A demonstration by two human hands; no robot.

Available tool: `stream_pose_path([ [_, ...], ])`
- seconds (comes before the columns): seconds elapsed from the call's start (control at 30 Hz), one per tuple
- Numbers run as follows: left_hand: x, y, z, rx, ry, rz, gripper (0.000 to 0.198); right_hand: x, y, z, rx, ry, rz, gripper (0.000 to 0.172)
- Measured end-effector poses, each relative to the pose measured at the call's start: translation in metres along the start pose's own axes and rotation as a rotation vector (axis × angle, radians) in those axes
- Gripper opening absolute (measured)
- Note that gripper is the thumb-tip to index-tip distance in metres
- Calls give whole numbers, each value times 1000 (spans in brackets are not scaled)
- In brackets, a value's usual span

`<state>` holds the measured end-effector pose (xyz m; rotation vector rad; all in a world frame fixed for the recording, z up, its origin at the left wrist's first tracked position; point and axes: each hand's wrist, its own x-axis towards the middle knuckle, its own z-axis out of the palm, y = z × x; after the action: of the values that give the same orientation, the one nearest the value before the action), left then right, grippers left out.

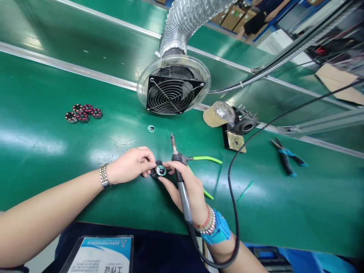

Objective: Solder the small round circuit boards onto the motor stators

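My left hand (132, 165) pinches a small round black part with a green circuit board (159, 170) just above the green bench. My right hand (190, 189) touches the same part with its fingertips while a soldering iron (178, 171) lies along its palm, tip pointing up and away. The iron's black cable (236, 212) loops off past my right wrist, which wears a blue strap. A metal watch sits on my left wrist.
A cluster of round parts (82, 113) lies at the left. A fume-extractor fan (173, 89) on a silver duct stands behind my hands. An iron stand (239, 129), blue-handled cutters (286, 156), green-handled tweezers (206, 159), a loose small board (151, 128) and a wire scrap (122, 141) lie around.
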<state>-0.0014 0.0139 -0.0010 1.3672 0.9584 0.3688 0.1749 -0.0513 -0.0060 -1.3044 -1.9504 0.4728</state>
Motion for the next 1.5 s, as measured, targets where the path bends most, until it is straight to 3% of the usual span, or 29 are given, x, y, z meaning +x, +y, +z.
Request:
stream_pose_path([
  [0.27, 6, 15, 2, -29, 17, -181, 15, -3, 1, 6, 9, 66, -2, 34],
  [0.53, 9, 12, 6, 33, -38, 59, 14, -2, 6, 7, 41, 53, -18, 38],
  [0.83, 13, 7, -1, 40, -96, 63, 16, 0, 1, 1, 53, 78, -131, 42],
  [1.2, 15, 4, -8, -93, -187, 36, 15, -1, 1, 3, 69, 70, -108, 40],
  [1.5, 17, 5, -11, -34, -225, -6, 15, -2, 3, 3, 62, 68, -90, 40],
])
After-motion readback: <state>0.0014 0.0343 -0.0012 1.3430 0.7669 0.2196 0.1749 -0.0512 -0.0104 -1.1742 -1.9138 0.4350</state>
